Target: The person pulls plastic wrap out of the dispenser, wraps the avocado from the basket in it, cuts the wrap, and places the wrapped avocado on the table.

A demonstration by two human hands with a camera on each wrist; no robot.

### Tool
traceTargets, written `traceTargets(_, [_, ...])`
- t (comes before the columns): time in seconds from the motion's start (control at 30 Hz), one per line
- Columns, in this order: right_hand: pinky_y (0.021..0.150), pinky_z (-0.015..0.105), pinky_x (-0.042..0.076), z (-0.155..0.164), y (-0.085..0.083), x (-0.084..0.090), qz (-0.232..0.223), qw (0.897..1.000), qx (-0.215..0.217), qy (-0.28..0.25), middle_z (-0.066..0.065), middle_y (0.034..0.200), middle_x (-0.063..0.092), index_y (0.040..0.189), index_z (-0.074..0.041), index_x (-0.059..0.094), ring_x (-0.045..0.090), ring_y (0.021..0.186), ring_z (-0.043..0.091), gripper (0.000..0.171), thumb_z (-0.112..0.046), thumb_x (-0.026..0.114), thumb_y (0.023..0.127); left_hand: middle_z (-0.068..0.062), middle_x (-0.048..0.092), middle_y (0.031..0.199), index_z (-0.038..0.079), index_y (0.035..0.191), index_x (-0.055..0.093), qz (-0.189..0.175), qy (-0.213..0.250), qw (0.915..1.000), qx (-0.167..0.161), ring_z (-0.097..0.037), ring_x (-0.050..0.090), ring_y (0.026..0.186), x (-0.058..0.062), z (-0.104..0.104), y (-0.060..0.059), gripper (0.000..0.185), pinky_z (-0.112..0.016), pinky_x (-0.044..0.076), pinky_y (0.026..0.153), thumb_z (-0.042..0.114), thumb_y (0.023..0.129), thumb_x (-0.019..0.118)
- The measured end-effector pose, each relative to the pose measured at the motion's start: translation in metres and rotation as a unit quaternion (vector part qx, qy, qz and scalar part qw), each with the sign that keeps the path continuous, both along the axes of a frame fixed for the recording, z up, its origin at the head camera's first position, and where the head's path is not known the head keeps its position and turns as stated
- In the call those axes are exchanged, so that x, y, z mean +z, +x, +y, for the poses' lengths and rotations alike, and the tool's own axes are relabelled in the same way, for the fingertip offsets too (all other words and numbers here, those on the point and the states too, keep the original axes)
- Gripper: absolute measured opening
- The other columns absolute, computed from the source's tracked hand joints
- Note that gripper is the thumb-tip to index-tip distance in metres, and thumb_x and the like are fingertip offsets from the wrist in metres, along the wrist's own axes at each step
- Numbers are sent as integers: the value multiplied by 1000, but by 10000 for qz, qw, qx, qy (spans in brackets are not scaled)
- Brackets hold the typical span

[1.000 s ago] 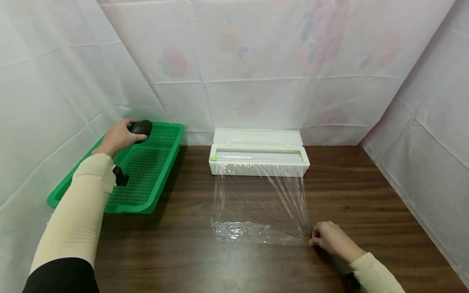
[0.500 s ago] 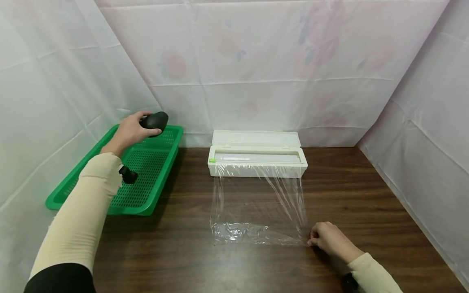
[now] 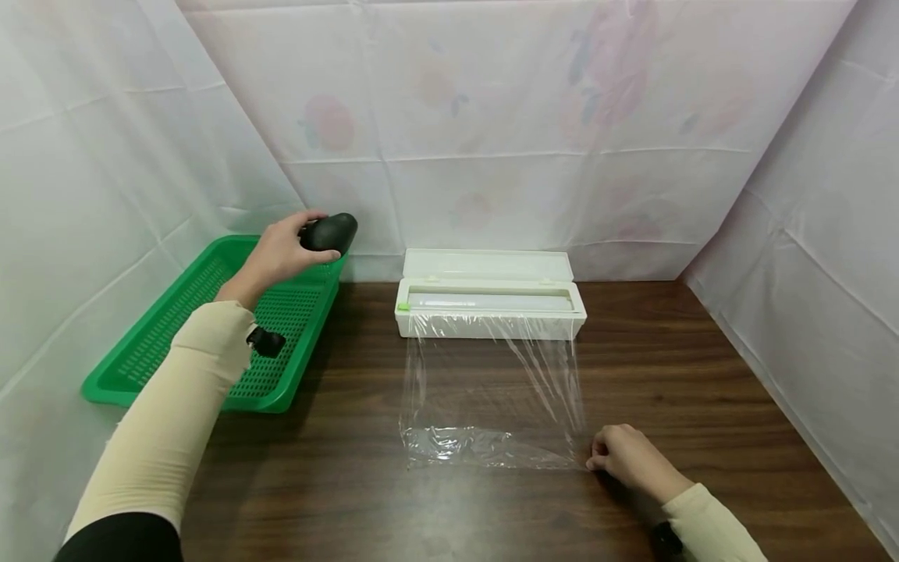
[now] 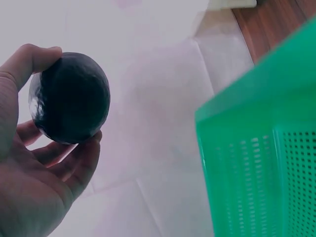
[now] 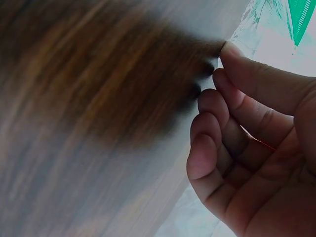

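Observation:
In the head view my left hand (image 3: 276, 251) grips a dark, glossy avocado (image 3: 333, 232), held above the back right corner of a green plastic basket (image 3: 318, 337). The left wrist view shows thumb and fingers curled round the avocado (image 4: 71, 98), clear of the basket wall (image 4: 242, 182). At the lower right, my right hand (image 3: 635, 462) pinches the near right corner of a clear sheet of plastic wrap (image 3: 456, 446). That sheet runs over the table from a white wrap dispenser (image 3: 577, 300). Close up, the right hand (image 5: 256, 133) has thumb and index fingertip together at the film's edge.
The dispenser's lid (image 3: 488, 265) stands raised at its back, and a small green slider (image 3: 403, 307) sits at its left end. White printed cloth (image 3: 463, 117) encloses the dark wooden table (image 3: 435, 523) at the back and both sides.
My left hand has carried the avocado to the right and slightly up, from over the basket's interior to its back right corner. My right hand keeps its pinch on the wrap.

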State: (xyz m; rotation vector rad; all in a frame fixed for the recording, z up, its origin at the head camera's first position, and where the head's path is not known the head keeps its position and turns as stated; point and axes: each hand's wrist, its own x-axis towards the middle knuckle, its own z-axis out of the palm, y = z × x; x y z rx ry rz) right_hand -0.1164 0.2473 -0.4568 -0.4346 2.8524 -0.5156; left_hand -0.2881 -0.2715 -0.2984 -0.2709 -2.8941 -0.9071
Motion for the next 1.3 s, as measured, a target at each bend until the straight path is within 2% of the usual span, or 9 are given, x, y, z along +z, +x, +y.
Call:
traceTargets(0.33, [53, 24, 33, -1, -1, 1, -131, 9999, -73, 2, -7, 63, 48, 60, -16, 56, 39, 56, 7, 30, -18, 80, 78, -21, 45, 145, 11, 147, 40, 239, -10, 9994, -232, -39, 48, 121, 2, 22, 11, 72, -57, 45, 92, 34, 87, 72])
traceTargets(0.7, [52, 23, 33, 1, -3, 2, -157, 9998, -101, -53, -7, 62, 48, 60, -16, 55, 40, 56, 7, 31, -18, 80, 78, -18, 45, 146, 11, 146, 43, 395, -26, 9985, -386, -39, 51, 121, -4, 52, 20, 70, -57, 46, 93, 26, 85, 74])
traceTargets(0.9, [52, 23, 33, 2, -3, 1, -128, 9999, -84, -31, -7, 62, 49, 60, -16, 56, 40, 55, 7, 30, -18, 80, 78, -17, 47, 144, 12, 146, 42, 356, -93, 9973, -642, -37, 52, 121, -9, 74, 23, 72, -56, 46, 94, 26, 84, 76])
traceTargets(1.1, [52, 23, 33, 3, -2, 0, -65, 10000, -5, -42, -8, 63, 49, 60, -16, 56, 39, 55, 5, 29, -18, 80, 77, -14, 49, 144, 13, 146, 41, 373, 86, 9962, -786, -34, 55, 119, -14, 94, 28, 76, -51, 48, 92, 28, 81, 78])
traceTargets(1.3, [52, 22, 33, 3, -2, 2, -22, 10000, -34, -73, -8, 63, 48, 60, -16, 55, 39, 56, 5, 30, -17, 80, 77, -15, 54, 138, 11, 142, 45, 472, 125, 9915, -1204, -33, 59, 114, -20, 114, 30, 71, -49, 51, 90, 26, 81, 79])
